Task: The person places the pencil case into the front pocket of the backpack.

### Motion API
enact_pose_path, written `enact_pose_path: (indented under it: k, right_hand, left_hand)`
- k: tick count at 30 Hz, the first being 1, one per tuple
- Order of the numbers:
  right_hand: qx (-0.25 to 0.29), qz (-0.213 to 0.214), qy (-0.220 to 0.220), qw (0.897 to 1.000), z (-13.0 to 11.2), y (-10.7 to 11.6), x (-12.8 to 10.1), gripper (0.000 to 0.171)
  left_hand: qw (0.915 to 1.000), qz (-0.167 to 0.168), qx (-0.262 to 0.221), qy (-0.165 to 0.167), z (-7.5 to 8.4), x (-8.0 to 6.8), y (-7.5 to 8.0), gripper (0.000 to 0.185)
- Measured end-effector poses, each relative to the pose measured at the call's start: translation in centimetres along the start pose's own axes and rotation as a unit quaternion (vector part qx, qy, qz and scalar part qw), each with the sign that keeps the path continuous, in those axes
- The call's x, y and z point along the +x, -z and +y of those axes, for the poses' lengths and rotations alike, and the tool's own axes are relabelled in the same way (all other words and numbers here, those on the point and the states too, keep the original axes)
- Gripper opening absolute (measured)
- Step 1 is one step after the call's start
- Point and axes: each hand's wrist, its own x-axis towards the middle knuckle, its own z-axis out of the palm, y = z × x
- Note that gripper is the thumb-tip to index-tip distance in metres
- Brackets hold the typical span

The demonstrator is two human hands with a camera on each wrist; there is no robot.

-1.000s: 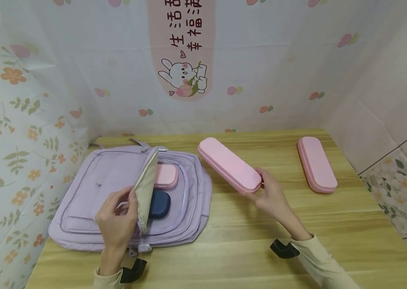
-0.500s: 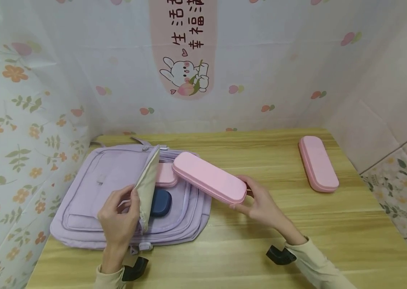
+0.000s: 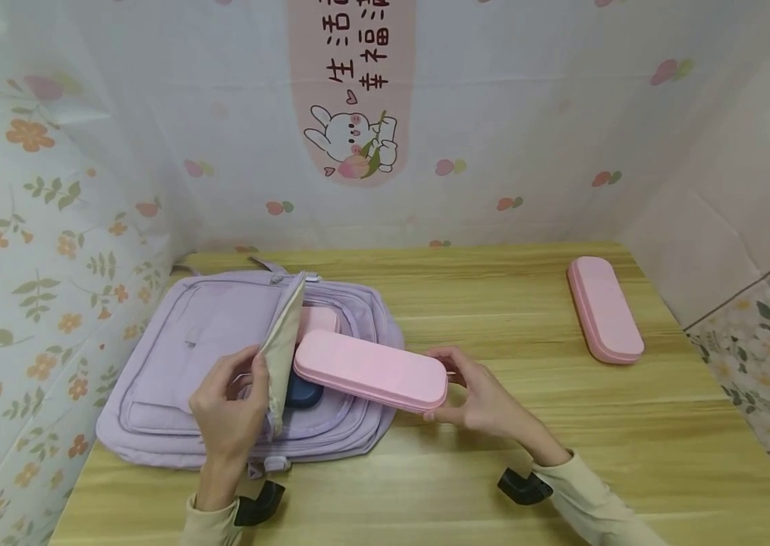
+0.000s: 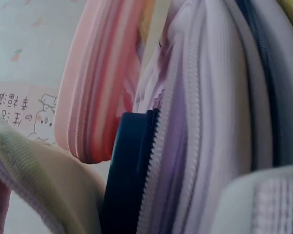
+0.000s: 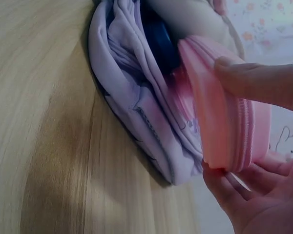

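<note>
A lilac backpack (image 3: 173, 356) lies flat on the wooden table (image 3: 535, 425), its front compartment unzipped. My left hand (image 3: 234, 413) pinches the cream-lined flap (image 3: 282, 345) and holds it up. Inside lie a pink case (image 3: 319, 317) and a dark blue case (image 3: 306, 394). My right hand (image 3: 476, 394) grips the end of a long pink zip case (image 3: 371, 371) whose far end sits at the bag's opening, over the blue case. The right wrist view shows my fingers (image 5: 256, 80) round the pink case (image 5: 219, 117) beside the bag (image 5: 132, 97). The left wrist view shows that pink case (image 4: 95, 83) above the blue case (image 4: 129, 165).
A second long pink case (image 3: 605, 309) lies near the table's far right corner. Patterned cloth walls close in the table at the back and on both sides. Bare wood lies between the bag and that case.
My right hand has carried the long pink case leftward from the table's middle to the bag's opening. My left hand has kept the flap raised.
</note>
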Motion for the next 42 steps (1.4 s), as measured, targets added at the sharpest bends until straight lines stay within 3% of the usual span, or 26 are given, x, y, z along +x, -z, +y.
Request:
enact_pose_path:
  k: [7, 11, 16, 25, 33, 42]
  right_hand:
    - [0.029, 0.015, 0.015, 0.999, 0.4, -0.1, 0.5, 0.079]
    - [0.022, 0.045, 0.040, 0.998, 0.8, -0.4, 1.0, 0.081]
    - [0.056, 0.079, 0.055, 0.994, 0.9, -1.3, 1.3, 0.079]
    - [0.078, 0.085, 0.070, 0.991, 0.1, -2.4, 2.7, 0.075]
    - [0.074, 0.064, 0.071, 0.993, -1.1, -5.4, 4.3, 0.071]
    - [0.058, 0.121, 0.100, 0.986, -1.7, -8.5, 5.3, 0.073]
  left_hand:
    - [0.9992, -0.001, 0.003, -0.040, 0.7, 1.2, 0.2, 0.015]
    - [0.9986, -0.013, -0.001, -0.052, 1.0, 1.9, 0.1, 0.015]
    - [0.9978, -0.018, -0.013, -0.062, 1.2, 2.0, -0.2, 0.016]
    - [0.9959, -0.019, -0.022, -0.086, 1.8, 2.4, -0.7, 0.016]
    - [0.9937, -0.036, -0.009, -0.105, 2.0, 2.2, -1.2, 0.016]
    - [0.9939, -0.030, -0.009, -0.106, 2.2, 2.2, -1.1, 0.017]
